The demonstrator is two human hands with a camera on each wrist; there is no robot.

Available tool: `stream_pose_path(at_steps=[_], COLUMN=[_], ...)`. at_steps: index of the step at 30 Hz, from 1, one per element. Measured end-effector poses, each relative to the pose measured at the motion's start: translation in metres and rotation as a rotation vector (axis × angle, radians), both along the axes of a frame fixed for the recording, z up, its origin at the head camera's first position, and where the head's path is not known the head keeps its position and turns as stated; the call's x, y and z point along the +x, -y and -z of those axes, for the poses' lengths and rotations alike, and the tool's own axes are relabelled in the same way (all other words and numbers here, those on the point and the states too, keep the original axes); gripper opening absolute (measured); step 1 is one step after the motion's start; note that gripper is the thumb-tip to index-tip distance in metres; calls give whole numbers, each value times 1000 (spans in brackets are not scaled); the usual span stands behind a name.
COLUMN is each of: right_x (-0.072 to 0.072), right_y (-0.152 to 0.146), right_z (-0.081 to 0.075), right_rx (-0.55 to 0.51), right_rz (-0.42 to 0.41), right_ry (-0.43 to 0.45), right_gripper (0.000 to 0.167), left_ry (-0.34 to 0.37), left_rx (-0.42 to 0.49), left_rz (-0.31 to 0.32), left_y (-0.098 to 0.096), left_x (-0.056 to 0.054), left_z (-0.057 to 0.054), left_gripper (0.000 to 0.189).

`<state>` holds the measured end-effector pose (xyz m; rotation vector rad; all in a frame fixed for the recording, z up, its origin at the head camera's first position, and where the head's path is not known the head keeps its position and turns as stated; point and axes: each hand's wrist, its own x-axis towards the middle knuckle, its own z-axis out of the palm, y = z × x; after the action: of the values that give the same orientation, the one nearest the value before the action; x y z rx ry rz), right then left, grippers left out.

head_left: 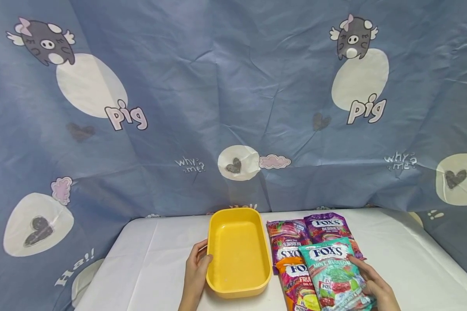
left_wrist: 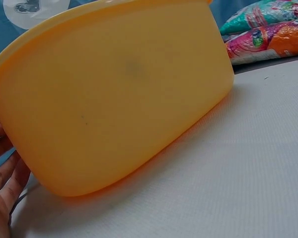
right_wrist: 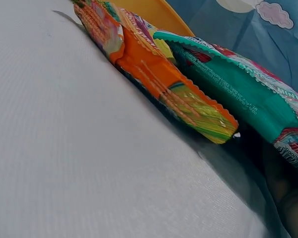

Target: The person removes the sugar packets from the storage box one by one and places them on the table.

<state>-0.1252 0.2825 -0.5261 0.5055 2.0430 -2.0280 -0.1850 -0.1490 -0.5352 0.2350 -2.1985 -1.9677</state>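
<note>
A yellow plastic tub (head_left: 239,255) stands on the white table, its inside bare. My left hand (head_left: 196,270) holds its left side, thumb at the rim and fingers along the outer wall; in the left wrist view the fingers (left_wrist: 10,173) show at one end of the wall. My right hand (head_left: 379,287) grips the right edge of a teal mint candy bag (head_left: 334,272). That bag overlaps an orange fruit candy bag (head_left: 297,280) and is tilted above it in the right wrist view. Most of the right hand is dark there.
Two purple berries candy bags, one at the left (head_left: 288,239) and one farther back (head_left: 328,226), lie right of the tub. A blue patterned cloth (head_left: 233,108) hangs behind the white table (head_left: 151,259) and down its sides.
</note>
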Motion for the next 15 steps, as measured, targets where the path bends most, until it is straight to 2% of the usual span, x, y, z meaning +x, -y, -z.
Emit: stream_pose_path(at_steps=[5,15], right_x=[2,6], right_y=[-5,-17], right_z=[1,8], right_rx=[-42,-22], right_rz=[-1,21], right_ry=[-14,15], right_gripper=[71,68], left_ry=[-5,-4], left_rx=[4,-15], left_rz=[9,3], left_y=[0,0], left_x=[0,-1], left_z=[2,1], left_gripper=[43,43])
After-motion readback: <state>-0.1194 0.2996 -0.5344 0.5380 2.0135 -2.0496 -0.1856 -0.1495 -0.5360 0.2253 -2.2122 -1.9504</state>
